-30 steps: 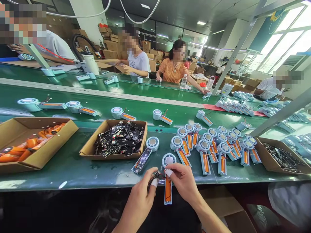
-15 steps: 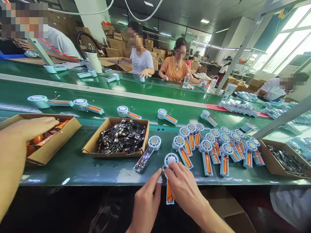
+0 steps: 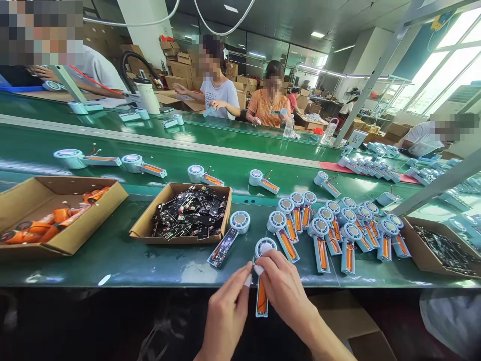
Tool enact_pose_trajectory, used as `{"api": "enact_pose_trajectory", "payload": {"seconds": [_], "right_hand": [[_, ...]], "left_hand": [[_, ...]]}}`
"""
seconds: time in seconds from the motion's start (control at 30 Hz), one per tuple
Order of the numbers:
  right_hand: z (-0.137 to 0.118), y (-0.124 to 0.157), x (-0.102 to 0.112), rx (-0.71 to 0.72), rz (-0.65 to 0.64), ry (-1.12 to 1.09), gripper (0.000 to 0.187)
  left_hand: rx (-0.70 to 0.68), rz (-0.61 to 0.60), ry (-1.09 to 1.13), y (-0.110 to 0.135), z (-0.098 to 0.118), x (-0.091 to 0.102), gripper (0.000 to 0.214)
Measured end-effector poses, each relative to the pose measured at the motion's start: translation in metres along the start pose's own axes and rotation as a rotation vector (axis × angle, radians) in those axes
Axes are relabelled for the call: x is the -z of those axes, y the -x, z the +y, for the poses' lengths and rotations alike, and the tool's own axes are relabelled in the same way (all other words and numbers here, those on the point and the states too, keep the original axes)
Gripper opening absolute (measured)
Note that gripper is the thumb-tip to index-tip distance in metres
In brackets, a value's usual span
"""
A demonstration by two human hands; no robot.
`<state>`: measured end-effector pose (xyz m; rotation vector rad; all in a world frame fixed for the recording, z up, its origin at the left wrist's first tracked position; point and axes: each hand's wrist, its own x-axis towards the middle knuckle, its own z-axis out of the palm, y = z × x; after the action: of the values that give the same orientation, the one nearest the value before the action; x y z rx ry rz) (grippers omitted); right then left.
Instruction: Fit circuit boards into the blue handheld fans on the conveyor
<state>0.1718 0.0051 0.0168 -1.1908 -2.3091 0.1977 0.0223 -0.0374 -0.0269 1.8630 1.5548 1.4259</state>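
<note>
Bright windows [image 3: 466, 30] R, dk ceiling [image 3: 278, 20] w/ lights [image 3: 317, 34], white column [image 3: 141, 41] + ctns [image 3: 179, 69] bk L.

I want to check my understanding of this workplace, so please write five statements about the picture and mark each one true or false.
1. The left hand and right hand are close together at the near blue unit. True.
2. The leftmost box holds black circuit boards. False: it holds orange parts; those boards are in the middle box.
3. A board-fitted unit lies between the middle box and the near blue unit. True.
4. The rightmost box is left of the clustered units. False: it is right of them.
5. Orange shows in the near blue unit's handle. True.
</note>
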Motion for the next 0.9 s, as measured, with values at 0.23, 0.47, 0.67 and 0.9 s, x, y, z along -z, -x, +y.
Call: {"api": "enact_pose_trajectory", "payload": {"seconds": [0.23,0.47,0.67,0.9], "right_hand": [[0.02,-0.002,-0.003,0.009,0.037,-0.454,0.019],[0.012,-0.002,0.006,-0.144,0.027,-0.439,0.023],[0.016,0.006,0.014,-0.503,-0.163,-0.825,0.021],[0.019,0.008,0.011,-0.542,-0.186,-1.321,0.032]], "left_hand": [[0.21,-0.229,0.274,-0.022,-0.003,0.017,0.028],[0.165,-0.238,0.252,-0.026,0.007,0.015,0.031],[0.364,-0.254,0.319,-0.019,0.019,0.016,0.04],[0.525,-0.403,0.374,-0.021,0.004,-0.013,0.041]]}}
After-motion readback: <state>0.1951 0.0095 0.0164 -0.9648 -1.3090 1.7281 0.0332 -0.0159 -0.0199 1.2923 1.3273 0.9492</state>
